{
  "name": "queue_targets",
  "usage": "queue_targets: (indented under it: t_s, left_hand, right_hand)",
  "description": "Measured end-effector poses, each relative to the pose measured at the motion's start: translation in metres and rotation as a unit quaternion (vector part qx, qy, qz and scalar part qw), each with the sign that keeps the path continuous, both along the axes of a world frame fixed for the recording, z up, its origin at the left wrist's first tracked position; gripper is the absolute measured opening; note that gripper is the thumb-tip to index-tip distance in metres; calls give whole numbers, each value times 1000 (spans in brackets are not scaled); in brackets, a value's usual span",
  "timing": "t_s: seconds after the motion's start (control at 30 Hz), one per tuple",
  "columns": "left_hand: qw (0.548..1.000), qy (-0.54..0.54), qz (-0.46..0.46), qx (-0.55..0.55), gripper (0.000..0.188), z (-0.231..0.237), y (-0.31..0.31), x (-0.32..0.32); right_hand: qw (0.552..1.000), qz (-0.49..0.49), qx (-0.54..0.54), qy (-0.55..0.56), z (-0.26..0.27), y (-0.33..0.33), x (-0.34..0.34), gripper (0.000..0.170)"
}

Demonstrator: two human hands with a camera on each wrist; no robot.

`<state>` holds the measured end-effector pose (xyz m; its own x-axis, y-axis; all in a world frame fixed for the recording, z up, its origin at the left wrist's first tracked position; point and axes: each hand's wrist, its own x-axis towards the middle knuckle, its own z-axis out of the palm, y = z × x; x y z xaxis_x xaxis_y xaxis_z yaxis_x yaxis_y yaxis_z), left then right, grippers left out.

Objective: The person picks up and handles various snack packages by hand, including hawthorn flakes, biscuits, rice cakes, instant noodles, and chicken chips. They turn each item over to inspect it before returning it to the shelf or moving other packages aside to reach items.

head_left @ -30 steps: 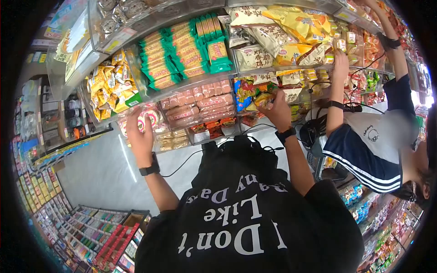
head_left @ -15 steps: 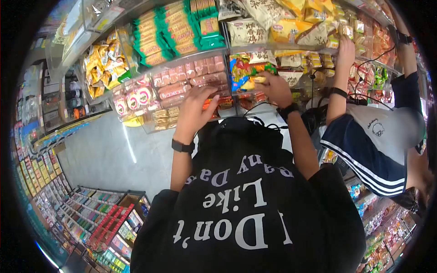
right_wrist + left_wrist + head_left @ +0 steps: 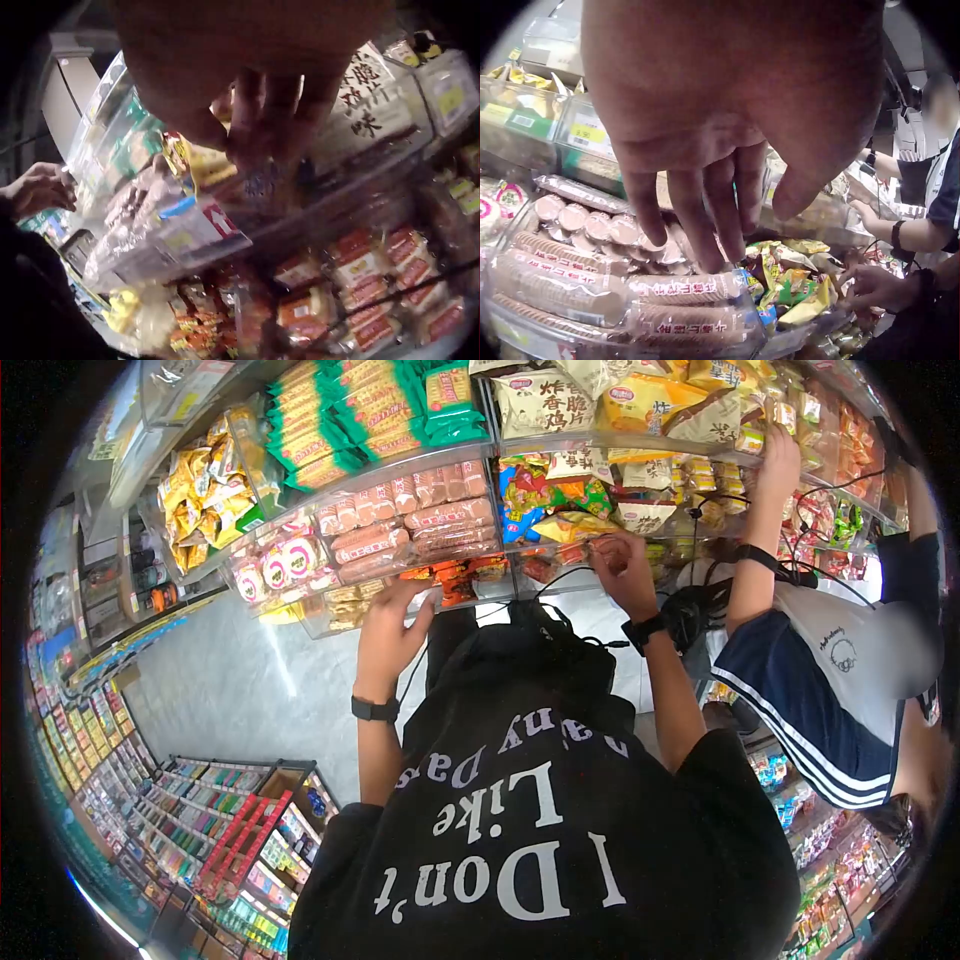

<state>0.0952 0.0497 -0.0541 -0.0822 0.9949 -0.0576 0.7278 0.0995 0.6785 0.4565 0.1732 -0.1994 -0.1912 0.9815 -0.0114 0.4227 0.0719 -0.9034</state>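
The left hand (image 3: pixel 392 635) hangs with relaxed fingers near the front edge of the lower bins, above orange-red packets (image 3: pixel 455 582). In the left wrist view that hand (image 3: pixel 731 105) spreads its fingers above clear-wrapped biscuit rolls (image 3: pixel 559 285), holding nothing. Just in front of a bin of colourful bags (image 3: pixel 545 495), the right hand (image 3: pixel 628 578) has loosely bent fingers with no item visible between them. The right wrist view puts the right hand (image 3: pixel 251 82) beside a yellow bag (image 3: pixel 210 166); whether the fingertips touch it cannot be told.
Green-wrapped biscuits (image 3: pixel 378 410), yellow snacks (image 3: pixel 205 500) and beige and yellow bags (image 3: pixel 540 405) fill the upper bins. Another person (image 3: pixel 815 660) stands at the right, one hand (image 3: pixel 778 465) at the shelf. Thin black cables cross the right side. Grey floor (image 3: pixel 240 670) shows at the left.
The left hand has moved right from the round-candy bin, then slightly back towards the left. The right hand was at the colourful bags and has drawn back towards the body.
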Motion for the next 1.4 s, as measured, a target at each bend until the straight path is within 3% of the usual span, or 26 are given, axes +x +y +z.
queue_targets:
  t_s: [0.07, 0.17, 0.27, 0.37, 0.43, 0.5, 0.53, 0.57, 0.63, 0.67, 0.83, 0.97, 1.03, 1.07, 1.1, 1.13, 1.17, 1.2, 1.27, 1.3, 1.33, 1.4]
  left_hand:
    - [1000, -3, 12, -12, 19, -1, -7, -3]
    - [999, -4, 22, -26, 19, -2, -12, -8]
    - [998, 30, 5, -53, 19, -10, -19, -13]
    - [995, 17, 10, -95, 20, 0, -19, -7]
    - [995, 20, 5, -99, 20, -2, -26, -7]
    - [993, 29, 3, -113, 20, -5, -30, -7]
    - [991, 23, 4, -131, 21, -6, -34, -6]
    - [990, 17, 6, -143, 21, -8, -35, -5]
    - [991, 21, -11, -134, 20, -17, -45, -7]
    - [989, 18, -17, -147, 20, -15, -46, -6]
    - [987, 22, -16, -160, 21, -16, -39, 3]
    - [992, 1, -42, -118, 20, -15, -35, 6]
    - [995, 1, -51, -90, 20, -22, -37, 6]
    - [993, 11, -52, -101, 23, -21, -36, 7]
    - [991, 13, -64, -116, 26, -20, -32, 8]
    - [991, 20, -69, -113, 26, -19, -29, 10]
    - [990, 22, -81, -111, 26, -19, -27, 13]
    - [995, 12, -71, -71, 25, -27, -29, 15]
    - [995, 17, -74, -57, 25, -20, -21, 14]
    - [995, 12, -81, -56, 25, -17, -18, 20]
    - [998, 5, -69, 2, 28, -11, -16, 23]
    - [993, -27, -81, -86, 33, 8, -11, 27]
  right_hand:
    - [997, -44, 47, 48, 0, -3, -8, 18]
    - [988, 72, 72, -112, -30, -2, 6, 16]
    - [959, 174, 137, -176, -62, -5, 5, 17]
    - [934, 211, 184, -223, -111, 2, -7, 21]
    - [917, 234, 95, -310, -147, 0, -8, 26]
    - [869, 243, -5, -431, -184, 4, -13, 23]
    - [811, 305, -53, -496, -197, 9, -17, 43]
    - [731, 346, -110, -578, -209, 16, -24, 45]
    - [823, 227, -17, -520, -266, 2, -19, 45]
    - [886, 156, -43, -435, -291, -1, -19, 36]
    - [858, 178, -79, -475, -278, -2, -18, 33]
    - [866, 219, 1, -450, -297, -28, 11, 32]
    - [875, 240, 98, -409, -314, -37, 38, 31]
    - [884, 227, 168, -373, -264, -27, 27, 31]
    - [874, 257, 99, -400, -228, -17, 19, 38]
    - [877, 200, 97, -427, -186, -19, 12, 45]
    - [891, 201, 170, -370, -183, -22, 20, 47]
    - [906, 205, 75, -362, -131, -19, 10, 40]
    - [916, 174, 125, -340, -123, -23, 18, 45]
    - [934, 178, 86, -299, -99, -28, 20, 47]
    - [938, 198, 119, -259, -88, -30, 27, 46]
    - [955, 222, 50, -193, -60, -31, 37, 41]
